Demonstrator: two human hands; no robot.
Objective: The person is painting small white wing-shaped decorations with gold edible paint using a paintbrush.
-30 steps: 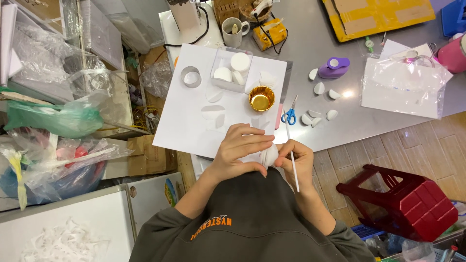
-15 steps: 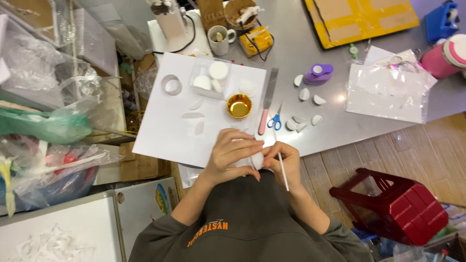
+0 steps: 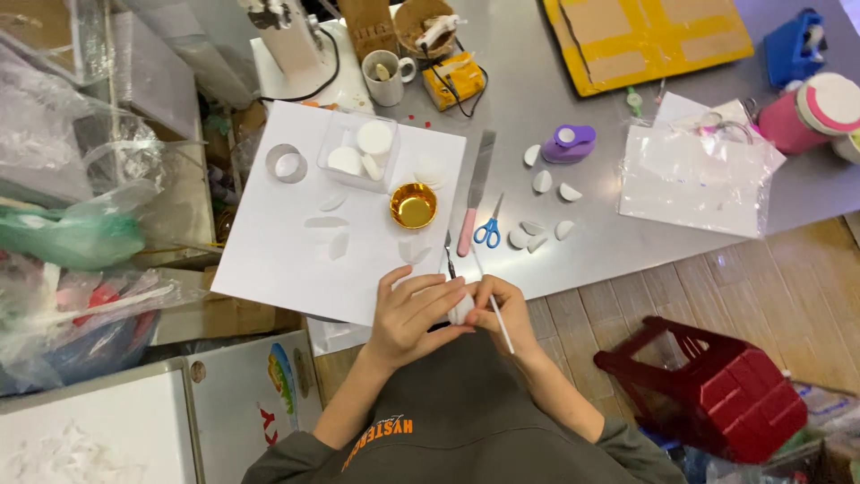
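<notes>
Between both hands (image 3: 452,309), a small white piece (image 3: 460,309) sits mostly hidden.

A grey metal table (image 3: 573,260) spans the far side of the scene, catching soft overhead light. Nearer, on the right, lies a wooden plank floor (image 3: 770,287) with a red plastic stool (image 3: 717,394) tipped on it. On the left, shelves hold crumpled clear plastic bags (image 3: 81,224) and a white board (image 3: 90,430).
</notes>
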